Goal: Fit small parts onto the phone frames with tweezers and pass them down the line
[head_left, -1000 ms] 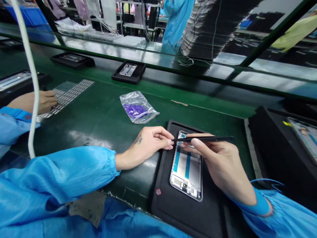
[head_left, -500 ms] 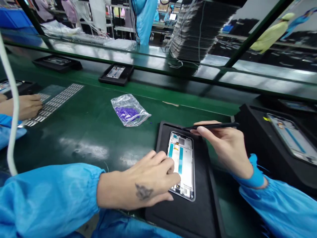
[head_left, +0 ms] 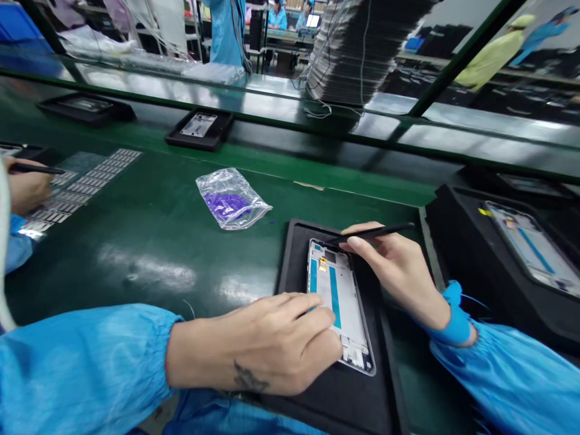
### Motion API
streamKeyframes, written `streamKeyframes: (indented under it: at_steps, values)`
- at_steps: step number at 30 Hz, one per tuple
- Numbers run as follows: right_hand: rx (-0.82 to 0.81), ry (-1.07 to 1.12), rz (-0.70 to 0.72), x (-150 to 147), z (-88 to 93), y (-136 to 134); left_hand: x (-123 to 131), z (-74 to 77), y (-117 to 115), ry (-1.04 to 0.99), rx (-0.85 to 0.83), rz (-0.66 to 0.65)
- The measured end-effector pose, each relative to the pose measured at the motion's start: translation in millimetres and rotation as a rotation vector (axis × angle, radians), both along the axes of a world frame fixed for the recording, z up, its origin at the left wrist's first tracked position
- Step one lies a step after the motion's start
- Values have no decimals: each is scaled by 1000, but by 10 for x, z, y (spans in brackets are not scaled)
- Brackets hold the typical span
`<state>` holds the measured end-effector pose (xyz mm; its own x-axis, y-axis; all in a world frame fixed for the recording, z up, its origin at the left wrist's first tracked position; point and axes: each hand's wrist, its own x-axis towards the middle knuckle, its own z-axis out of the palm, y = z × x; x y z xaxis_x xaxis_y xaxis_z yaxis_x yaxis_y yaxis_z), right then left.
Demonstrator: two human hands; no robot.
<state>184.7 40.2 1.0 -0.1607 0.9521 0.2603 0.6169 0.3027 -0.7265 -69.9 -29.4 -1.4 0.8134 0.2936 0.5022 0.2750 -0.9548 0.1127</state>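
1. the phone frame [head_left: 347, 302] is lying in the black tray [head_left: 296, 260], its top end sitting near the tray's far edge.
2. the left hand [head_left: 281, 344] is covering the frame's lower left side; its fingertips are partly hiding, so whether they are pinching anything cannot be told.
3. the right hand [head_left: 399, 260] is clamping thumb and fingers on a slim black tool [head_left: 387, 230], whose tip is blending into the dark background by the frame's top end.
4. the silvery, round-cornered frame is showing flat blue strips [head_left: 335, 296].
5. beyond the tray's far left corner, a crinkled clear bag [head_left: 247, 193] is holding purple bits [head_left: 222, 205] on the glossy green desk [head_left: 158, 223].
6. at the desk's right, a black holder [head_left: 457, 235] is carrying another frame [head_left: 530, 244], which the picture's edge is cutting off.
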Motion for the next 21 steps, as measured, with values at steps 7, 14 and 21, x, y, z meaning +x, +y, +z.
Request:
streamKeyframes:
  at_steps: [7,14,21]
  values:
    - [41,-48,22,-14,15,-29,-6,37,3,-22,-5,-16]
    - [103,-126,34,-22,-8,-19,-15,56,-4,-50,-34,-23]
    - [99,-136,28,-20,-11,-38,-18,62,-8,-48,-44,-24]
